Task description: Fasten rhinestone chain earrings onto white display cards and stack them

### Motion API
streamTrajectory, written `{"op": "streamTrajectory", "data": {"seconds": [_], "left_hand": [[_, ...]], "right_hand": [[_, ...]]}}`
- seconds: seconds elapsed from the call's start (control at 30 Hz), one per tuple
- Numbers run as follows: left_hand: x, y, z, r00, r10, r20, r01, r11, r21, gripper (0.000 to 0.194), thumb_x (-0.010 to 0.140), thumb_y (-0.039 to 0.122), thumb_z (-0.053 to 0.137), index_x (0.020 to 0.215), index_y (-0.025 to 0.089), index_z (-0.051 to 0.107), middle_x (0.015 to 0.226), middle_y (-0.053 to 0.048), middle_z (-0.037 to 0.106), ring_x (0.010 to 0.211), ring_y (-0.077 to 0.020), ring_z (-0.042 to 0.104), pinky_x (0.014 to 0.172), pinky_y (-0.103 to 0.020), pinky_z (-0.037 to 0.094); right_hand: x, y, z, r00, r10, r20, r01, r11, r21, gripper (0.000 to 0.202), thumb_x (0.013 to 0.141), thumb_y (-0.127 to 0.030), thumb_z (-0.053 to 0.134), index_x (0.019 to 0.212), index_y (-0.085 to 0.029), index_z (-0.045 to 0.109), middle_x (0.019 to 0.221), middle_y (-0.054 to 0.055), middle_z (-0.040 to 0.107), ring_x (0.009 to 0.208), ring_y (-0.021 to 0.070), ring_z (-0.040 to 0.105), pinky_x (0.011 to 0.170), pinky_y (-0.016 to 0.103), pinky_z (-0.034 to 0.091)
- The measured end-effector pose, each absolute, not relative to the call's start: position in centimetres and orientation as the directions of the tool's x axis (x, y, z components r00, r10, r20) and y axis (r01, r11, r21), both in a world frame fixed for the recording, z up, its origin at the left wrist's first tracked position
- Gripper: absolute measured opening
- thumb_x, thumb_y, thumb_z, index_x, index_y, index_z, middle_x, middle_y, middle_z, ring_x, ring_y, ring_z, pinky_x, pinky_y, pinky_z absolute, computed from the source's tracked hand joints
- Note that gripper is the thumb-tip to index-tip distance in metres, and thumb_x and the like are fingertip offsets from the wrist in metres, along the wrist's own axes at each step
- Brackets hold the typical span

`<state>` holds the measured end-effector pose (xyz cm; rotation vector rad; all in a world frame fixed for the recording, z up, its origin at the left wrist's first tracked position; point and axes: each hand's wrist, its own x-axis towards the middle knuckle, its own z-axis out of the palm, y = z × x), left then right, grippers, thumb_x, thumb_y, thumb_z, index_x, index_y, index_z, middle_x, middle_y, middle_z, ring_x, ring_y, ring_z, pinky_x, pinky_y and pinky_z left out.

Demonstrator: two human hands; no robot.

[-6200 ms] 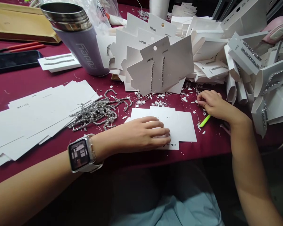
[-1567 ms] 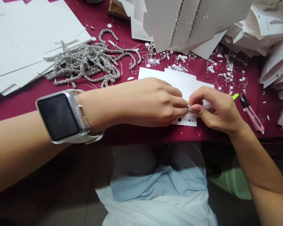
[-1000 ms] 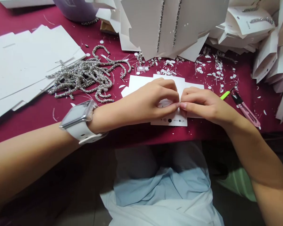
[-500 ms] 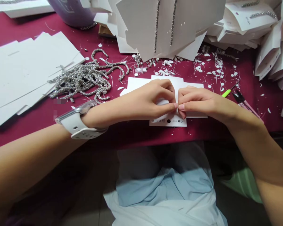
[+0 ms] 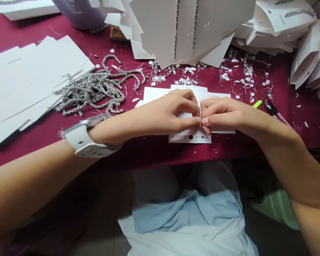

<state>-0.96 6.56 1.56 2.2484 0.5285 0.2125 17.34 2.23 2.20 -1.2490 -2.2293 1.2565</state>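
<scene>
My left hand (image 5: 176, 112) and my right hand (image 5: 222, 112) meet fingertip to fingertip over an unfolded white card (image 5: 189, 138) with small print and a dark round hole. Both hands are closed in a pinch, thumbs against forefingers. Whatever lies between the fingertips is too small or hidden to make out. The card lies flat under the hands, its side flaps showing beyond them. Left of it, near my watch-wearing wrist, is a tangled heap of silvery braided chains (image 5: 96, 89).
White flat cards (image 5: 29, 85) are stacked at left. A purple container (image 5: 80, 14) stands behind. Cards bearing chains (image 5: 194, 28) rise at the back; folded white cards (image 5: 269, 21) pile up at right. Paper scraps, a yellow-green tool (image 5: 257, 104) and pink-handled cutters (image 5: 278, 115) lie on the cloth.
Both hands keep nearly the same pinch over the card. My left wrist and watch have shifted slightly to the left, and the view has moved a little.
</scene>
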Motion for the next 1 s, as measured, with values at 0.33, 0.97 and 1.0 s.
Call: {"op": "streamTrajectory", "data": {"seconds": [0.33, 0.97, 1.0], "left_hand": [[-0.85, 6.61, 1.60, 0.901, 0.434, -0.028, 0.310, -0.594, 0.743, 0.023, 0.081, 0.029, 0.050, 0.084, 0.018, 0.070, 0.091, -0.005, 0.053, 0.088, -0.0157, 0.050, 0.084, -0.028, 0.039], [-0.54, 6.60, 1.57, 0.890, 0.454, -0.038, 0.337, -0.599, 0.726, 0.021, 0.080, 0.026, 0.050, 0.082, 0.018, 0.070, 0.088, -0.003, 0.053, 0.085, -0.0147, 0.051, 0.080, -0.027, 0.039], [-0.54, 6.61, 1.55, 0.890, 0.455, -0.036, 0.337, -0.601, 0.725, 0.021, 0.080, 0.026, 0.051, 0.082, 0.018, 0.070, 0.088, -0.003, 0.053, 0.085, -0.0147, 0.051, 0.081, -0.027, 0.039]], "right_hand": [[17.26, 2.10, 2.34, -0.560, 0.811, -0.169, 0.548, 0.209, -0.810, 0.030, 0.081, -0.017, 0.050, 0.054, -0.017, 0.062, 0.067, 0.001, 0.055, 0.074, 0.0112, 0.055, 0.073, 0.024, 0.043], [17.75, 2.54, 2.08, -0.594, 0.786, -0.170, 0.541, 0.234, -0.808, 0.031, 0.081, -0.033, 0.054, 0.055, -0.019, 0.063, 0.068, 0.001, 0.053, 0.071, 0.0110, 0.053, 0.069, 0.024, 0.041], [17.75, 2.54, 2.07, -0.589, 0.789, -0.174, 0.546, 0.230, -0.806, 0.032, 0.081, -0.034, 0.054, 0.055, -0.019, 0.063, 0.068, 0.001, 0.053, 0.071, 0.0109, 0.052, 0.069, 0.025, 0.041]]}}
